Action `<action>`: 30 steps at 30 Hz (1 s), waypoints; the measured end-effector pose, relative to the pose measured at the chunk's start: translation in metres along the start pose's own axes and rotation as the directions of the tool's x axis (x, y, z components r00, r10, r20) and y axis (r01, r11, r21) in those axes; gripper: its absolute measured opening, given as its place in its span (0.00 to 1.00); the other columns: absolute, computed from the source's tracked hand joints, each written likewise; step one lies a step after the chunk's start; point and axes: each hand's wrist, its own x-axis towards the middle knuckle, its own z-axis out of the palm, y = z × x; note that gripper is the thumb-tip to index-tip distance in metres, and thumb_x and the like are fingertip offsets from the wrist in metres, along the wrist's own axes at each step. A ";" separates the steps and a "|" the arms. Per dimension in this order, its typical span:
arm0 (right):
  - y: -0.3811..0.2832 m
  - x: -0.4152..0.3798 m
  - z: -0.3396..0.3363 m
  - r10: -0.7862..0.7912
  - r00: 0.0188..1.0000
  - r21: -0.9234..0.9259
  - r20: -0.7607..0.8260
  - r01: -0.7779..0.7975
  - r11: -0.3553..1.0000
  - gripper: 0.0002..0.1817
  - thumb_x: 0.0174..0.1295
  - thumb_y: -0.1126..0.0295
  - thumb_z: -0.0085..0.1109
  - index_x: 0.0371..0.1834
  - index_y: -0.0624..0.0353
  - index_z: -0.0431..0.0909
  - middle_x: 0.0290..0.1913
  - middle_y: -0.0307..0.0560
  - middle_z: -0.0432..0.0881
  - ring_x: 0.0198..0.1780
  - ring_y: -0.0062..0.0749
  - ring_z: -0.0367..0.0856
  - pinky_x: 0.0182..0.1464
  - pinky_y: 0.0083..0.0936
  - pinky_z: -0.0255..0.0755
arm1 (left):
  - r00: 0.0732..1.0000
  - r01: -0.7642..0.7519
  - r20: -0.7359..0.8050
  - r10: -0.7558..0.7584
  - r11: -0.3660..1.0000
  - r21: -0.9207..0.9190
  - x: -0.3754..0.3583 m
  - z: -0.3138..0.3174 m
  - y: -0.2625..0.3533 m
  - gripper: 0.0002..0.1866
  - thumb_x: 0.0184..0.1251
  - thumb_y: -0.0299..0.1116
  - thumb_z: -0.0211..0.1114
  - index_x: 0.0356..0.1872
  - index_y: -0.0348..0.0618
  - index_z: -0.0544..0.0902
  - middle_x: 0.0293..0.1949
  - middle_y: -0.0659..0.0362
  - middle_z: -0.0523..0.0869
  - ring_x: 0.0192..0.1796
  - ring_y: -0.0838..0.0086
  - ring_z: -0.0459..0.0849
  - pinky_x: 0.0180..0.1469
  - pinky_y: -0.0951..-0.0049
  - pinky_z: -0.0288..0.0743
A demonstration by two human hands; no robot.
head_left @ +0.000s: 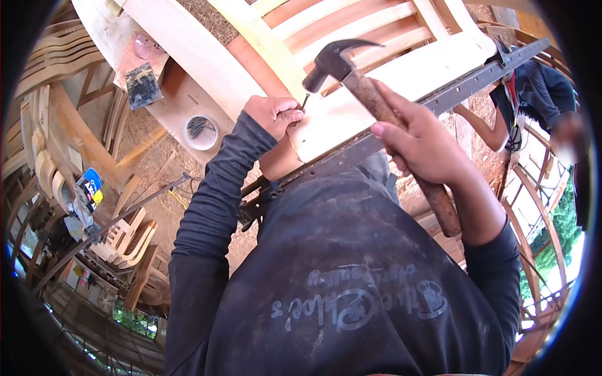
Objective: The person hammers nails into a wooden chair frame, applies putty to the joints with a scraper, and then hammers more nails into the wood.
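Observation:
My left hand (271,116) is closed in a pinch on a thin nail (305,101), which stands near a joint of the pale wooden frame (357,116). The fingertips rest close over the wood. My right hand (429,144) wraps round the worn wooden handle of a claw hammer (335,62). Its dark head is up beside the nail, striking face toward it and claw pointing right. Curved slats (351,25) run across the frame at the top.
A long metal bar clamp (451,91) lies along the frame's near edge. Left of my left hand stands a round white container (201,132) of nails. A dark square block (144,86) lies farther left. Another person (539,91) is at the right, and curved wooden parts (56,56) are stacked left.

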 end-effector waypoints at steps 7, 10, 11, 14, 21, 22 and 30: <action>-0.034 -0.001 -0.041 -0.403 0.700 0.307 -0.589 0.655 0.690 0.11 0.79 0.61 0.57 0.54 0.56 0.76 0.27 0.34 0.77 0.21 0.11 0.74 0.21 0.11 0.69 | 0.999 -0.033 -0.007 0.033 0.999 0.040 0.001 -0.006 0.012 0.08 0.68 0.33 0.72 0.38 0.38 0.89 0.29 0.51 0.90 0.32 0.65 0.91 0.37 0.72 0.81; -0.013 0.004 0.000 -0.055 0.873 0.028 -0.485 0.078 0.997 0.26 0.77 0.58 0.57 0.72 0.60 0.71 0.31 0.39 0.81 0.23 0.17 0.78 0.27 0.19 0.75 | 1.000 -0.028 0.015 0.027 0.998 0.061 0.003 -0.005 0.001 0.08 0.68 0.33 0.72 0.39 0.38 0.90 0.29 0.51 0.90 0.32 0.65 0.91 0.36 0.72 0.81; -0.011 0.003 0.007 -0.011 0.995 -0.084 -0.096 0.003 0.996 0.34 0.75 0.62 0.56 0.82 0.59 0.60 0.30 0.39 0.82 0.23 0.19 0.78 0.28 0.20 0.75 | 1.000 -0.013 0.029 0.011 0.998 0.063 0.002 -0.005 0.001 0.08 0.68 0.33 0.72 0.39 0.39 0.90 0.29 0.51 0.90 0.32 0.65 0.91 0.37 0.71 0.81; -0.004 0.000 0.006 -0.011 0.999 0.100 -0.053 0.017 0.995 0.37 0.73 0.66 0.59 0.84 0.55 0.56 0.27 0.38 0.79 0.21 0.17 0.74 0.25 0.20 0.73 | 0.999 0.029 0.032 -0.030 0.999 0.023 0.001 -0.004 0.000 0.08 0.67 0.33 0.72 0.39 0.39 0.90 0.30 0.51 0.91 0.33 0.64 0.91 0.38 0.70 0.82; -0.015 0.005 -0.019 -0.276 0.743 0.266 -0.609 0.519 0.812 0.28 0.77 0.61 0.59 0.75 0.58 0.67 0.27 0.36 0.78 0.20 0.13 0.76 0.18 0.13 0.69 | 0.998 0.014 0.054 -0.018 0.997 0.074 0.004 -0.008 0.003 0.08 0.67 0.33 0.71 0.39 0.39 0.90 0.30 0.51 0.90 0.33 0.64 0.91 0.39 0.72 0.82; -0.002 0.006 -0.009 -0.155 0.840 0.197 -0.520 0.294 0.935 0.31 0.76 0.58 0.59 0.78 0.58 0.64 0.27 0.37 0.78 0.20 0.15 0.75 0.20 0.16 0.71 | 0.999 0.004 0.051 -0.007 0.998 0.060 0.005 -0.010 0.003 0.08 0.67 0.35 0.71 0.38 0.40 0.90 0.29 0.51 0.90 0.32 0.63 0.91 0.38 0.70 0.82; 0.006 0.001 -0.002 -0.094 0.952 0.217 -0.290 0.162 0.963 0.40 0.74 0.69 0.58 0.85 0.56 0.51 0.25 0.34 0.76 0.21 0.14 0.72 0.24 0.17 0.71 | 0.996 0.083 0.031 -0.080 0.990 -0.113 -0.001 -0.003 -0.014 0.08 0.68 0.34 0.70 0.38 0.38 0.89 0.29 0.50 0.90 0.31 0.65 0.90 0.37 0.71 0.81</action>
